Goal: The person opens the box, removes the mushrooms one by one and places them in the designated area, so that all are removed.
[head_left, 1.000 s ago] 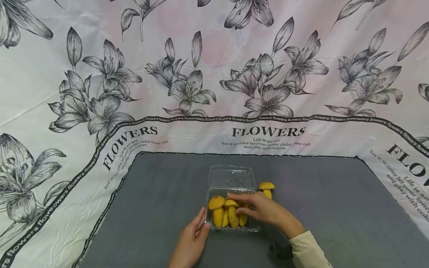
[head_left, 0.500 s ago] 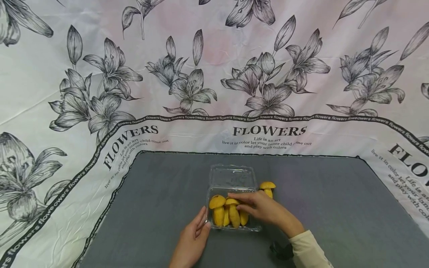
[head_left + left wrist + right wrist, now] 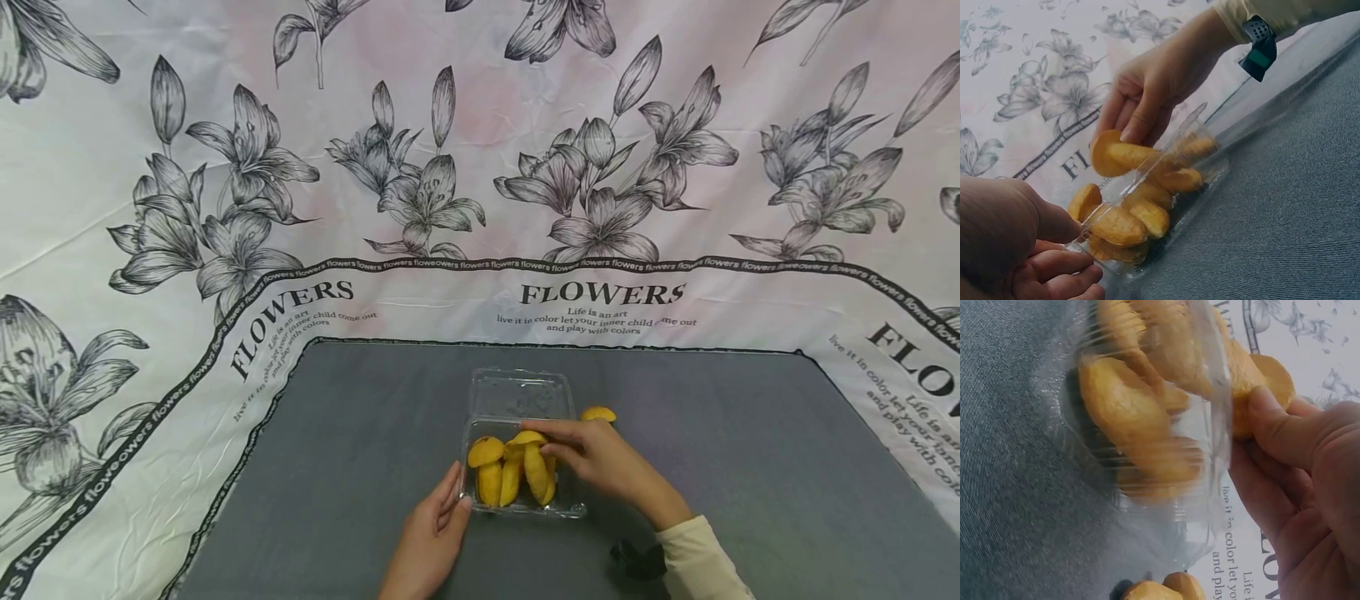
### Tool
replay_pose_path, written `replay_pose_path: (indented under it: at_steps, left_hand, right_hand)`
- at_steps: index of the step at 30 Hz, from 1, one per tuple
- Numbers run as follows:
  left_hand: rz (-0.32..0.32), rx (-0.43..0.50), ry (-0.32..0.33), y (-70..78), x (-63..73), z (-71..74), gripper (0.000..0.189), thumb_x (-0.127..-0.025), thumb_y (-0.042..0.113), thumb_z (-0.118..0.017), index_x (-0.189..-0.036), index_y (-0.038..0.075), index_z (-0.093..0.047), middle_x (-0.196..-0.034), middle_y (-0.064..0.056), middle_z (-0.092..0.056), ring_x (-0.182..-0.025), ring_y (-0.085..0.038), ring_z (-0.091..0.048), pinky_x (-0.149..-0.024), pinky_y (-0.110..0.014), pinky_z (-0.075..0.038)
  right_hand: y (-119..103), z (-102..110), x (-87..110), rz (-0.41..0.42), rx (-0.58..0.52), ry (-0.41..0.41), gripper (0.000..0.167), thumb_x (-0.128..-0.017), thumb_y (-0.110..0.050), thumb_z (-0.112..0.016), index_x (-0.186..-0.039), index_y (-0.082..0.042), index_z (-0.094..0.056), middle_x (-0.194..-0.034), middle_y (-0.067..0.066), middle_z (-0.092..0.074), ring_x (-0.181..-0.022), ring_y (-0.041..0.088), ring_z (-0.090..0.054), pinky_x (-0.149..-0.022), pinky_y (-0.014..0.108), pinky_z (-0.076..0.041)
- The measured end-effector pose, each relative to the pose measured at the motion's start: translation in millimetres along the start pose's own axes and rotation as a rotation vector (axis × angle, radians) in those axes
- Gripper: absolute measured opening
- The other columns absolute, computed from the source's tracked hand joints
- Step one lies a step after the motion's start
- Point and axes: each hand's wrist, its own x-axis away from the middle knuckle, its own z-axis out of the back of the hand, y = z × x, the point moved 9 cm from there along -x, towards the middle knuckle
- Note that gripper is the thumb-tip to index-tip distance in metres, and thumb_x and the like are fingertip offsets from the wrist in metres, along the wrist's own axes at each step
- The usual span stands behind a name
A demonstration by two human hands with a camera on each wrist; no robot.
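Lower centre of the head view: clear plastic box [image 3: 570, 498] on the grey worktop [image 3: 360, 433], lid [image 3: 520, 393] laid back toward the top. My left hand [image 3: 427, 533] grips its left edge, thumb nearest the bottom. My right hand [image 3: 611, 471] pinches one yellow mushroom [image 3: 536, 473], stem tilted, partly inside the box. More mushrooms [image 3: 489, 483] lie there, left of it. One loose mushroom [image 3: 599, 413] sits right of the lid, partly hidden.
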Motion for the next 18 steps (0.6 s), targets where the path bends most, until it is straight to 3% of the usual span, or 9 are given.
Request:
replay_pose_path:
  at_steps: [2, 5, 8, 11, 18]
  left_hand:
    - [0.000, 0.003, 0.004, -0.2, 0.3, 0.4, 0.061, -0.110, 0.017, -0.060, -0.162, -0.003, -0.035, -0.163, -0.022, -0.040, -0.148, -0.036, -0.044, -0.112, -0.038, -0.050]
    - [-0.003, -0.005, 0.008, 0.3, 0.5, 0.6, 0.061, -0.110, 0.018, -0.061, -0.162, -0.003, -0.036, -0.162, -0.022, -0.041, -0.148, -0.035, -0.045, -0.111, -0.037, -0.050]
    - [-0.016, -0.009, 0.009, 1.0, 1.0, 0.5, 0.061, -0.110, 0.018, -0.061, -0.161, -0.004, -0.037, -0.162, -0.023, -0.042, -0.147, -0.036, -0.046, -0.111, -0.037, -0.050]
    - [-0.021, -0.011, 0.009, 0.2, 1.1, 0.4, 0.061, -0.110, 0.018, -0.061, -0.161, -0.005, -0.037, -0.161, -0.023, -0.042, -0.147, -0.036, -0.045, -0.111, -0.037, -0.050]
    - [-0.025, -0.022, 0.006, -1.6, 0.4, 1.1, 0.062, -0.110, 0.020, -0.061, -0.161, -0.004, -0.037, -0.160, -0.023, -0.043, -0.146, -0.037, -0.047, -0.110, -0.038, -0.051]
  right_hand:
    - [0.1, 4.0, 1.0, -0.007, -0.009, 0.024, 0.046, -0.102, -0.007, -0.070, -0.147, -0.014, -0.065, -0.137, 0.001, -0.071, -0.086, 0.017, -0.073, -0.068, 0.023, -0.058]
    - [1.3, 10.3, 2.4, 0.007, 0.013, 0.067, 0.046, -0.102, -0.008, -0.071, -0.146, -0.017, -0.066, -0.131, -0.001, -0.075, -0.079, 0.012, -0.071, -0.066, 0.023, -0.057]
    - [2.0, 16.6, 4.0, 0.021, 0.062, 0.108, 0.047, -0.101, -0.009, -0.071, -0.146, -0.022, -0.067, -0.121, -0.004, -0.078, -0.060, 0.001, -0.053, -0.056, 0.021, -0.051]
    - [2.0, 23.4, 6.0, 0.019, 0.094, 0.147, 0.048, -0.101, -0.008, -0.072, -0.145, -0.027, -0.067, -0.117, -0.004, -0.079, -0.052, -0.005, -0.034, -0.049, 0.020, -0.045]
    - [7.3, 37.1, 13.7, -0.012, 0.082, 0.188, 0.049, -0.102, -0.004, -0.069, -0.145, -0.027, -0.068, -0.121, -0.003, -0.078, -0.044, -0.010, -0.027, -0.039, 0.018, -0.033]
